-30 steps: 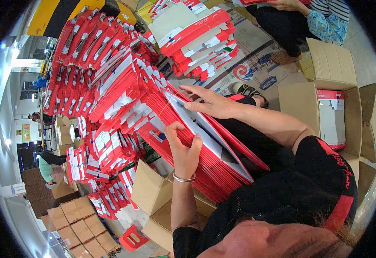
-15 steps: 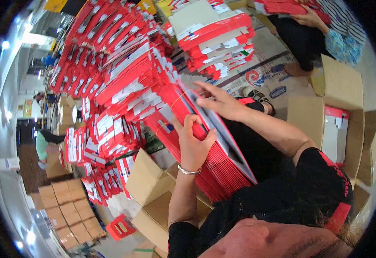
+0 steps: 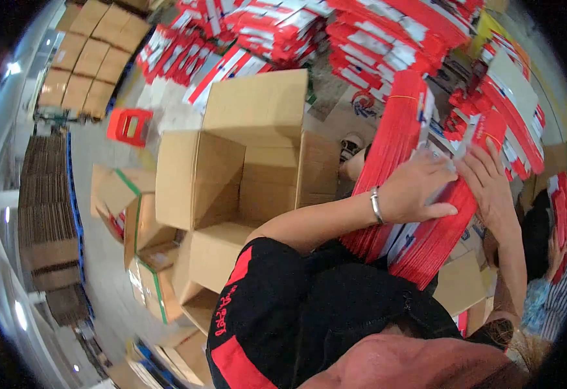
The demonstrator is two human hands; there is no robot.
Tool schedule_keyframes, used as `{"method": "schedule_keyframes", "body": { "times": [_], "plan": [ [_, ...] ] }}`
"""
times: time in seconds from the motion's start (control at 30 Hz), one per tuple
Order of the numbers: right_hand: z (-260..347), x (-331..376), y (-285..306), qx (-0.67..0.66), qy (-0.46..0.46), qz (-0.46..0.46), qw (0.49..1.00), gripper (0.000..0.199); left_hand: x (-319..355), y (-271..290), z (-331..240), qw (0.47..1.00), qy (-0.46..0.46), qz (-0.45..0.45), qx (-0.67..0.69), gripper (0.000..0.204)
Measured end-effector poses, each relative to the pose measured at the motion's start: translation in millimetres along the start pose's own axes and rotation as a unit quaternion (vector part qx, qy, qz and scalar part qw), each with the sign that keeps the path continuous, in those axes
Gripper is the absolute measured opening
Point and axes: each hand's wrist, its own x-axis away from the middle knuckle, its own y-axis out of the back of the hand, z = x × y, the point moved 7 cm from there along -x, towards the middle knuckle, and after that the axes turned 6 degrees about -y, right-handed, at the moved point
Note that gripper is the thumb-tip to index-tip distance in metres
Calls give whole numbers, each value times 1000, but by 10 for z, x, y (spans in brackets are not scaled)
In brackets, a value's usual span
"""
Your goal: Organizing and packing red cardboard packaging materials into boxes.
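Two thick bundles of flat red-and-white packages stand on my lap, side by side. Around the top of the left bundle [image 3: 397, 117] runs a thin band. My left hand [image 3: 419, 188], with a silver bracelet at the wrist, reaches across into the gap between the bundles. Its fingers curl against the right bundle [image 3: 436, 249], and the thumb lies on that bundle's edges. My right hand [image 3: 491, 178] grips the upper right side of the same bundle, fingers bent over it. A pale, loose-looking sheet shows by the left fingers; what it is I cannot make out.
An open cardboard box [image 3: 257, 123] stands left of my lap. Further left are more cartons [image 3: 157, 249] and a red plastic stool [image 3: 129, 127]. Piles of red-and-white packages [image 3: 387, 39] lie ahead. At the far right another person's hand [image 3: 559, 246] holds a red package.
My view has swung left, bringing the open box toward the middle. The packages on my lap now show as two bundles apart, with my left hand between them.
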Motion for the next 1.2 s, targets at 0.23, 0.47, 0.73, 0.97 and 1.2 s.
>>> {"method": "schedule_keyframes", "body": {
  "times": [0.23, 0.47, 0.73, 0.97, 1.2],
  "plan": [
    [80, -94, 46, 17, 98, -4, 995, 24, 501, 586, 883, 928, 111, -353, 33, 86],
    [-508, -47, 548, -26, -17, -5, 999, 37, 870, 701, 1679, 872, 111, -336, 338, 54],
    [-1483, 641, 331, -459, -440, -74, 768, 66, 1111, 942, 1263, 851, 119, -365, 357, 46],
    [-399, 778, -1415, -646, -545, 25, 535, 62, 1162, 924, 1291, 846, 88, -355, 389, 47],
    [135, 370, -1828, -720, -473, 35, 507, 53, 1764, 890, 1645, 773, 111, -402, 478, 40]
  ]
}}
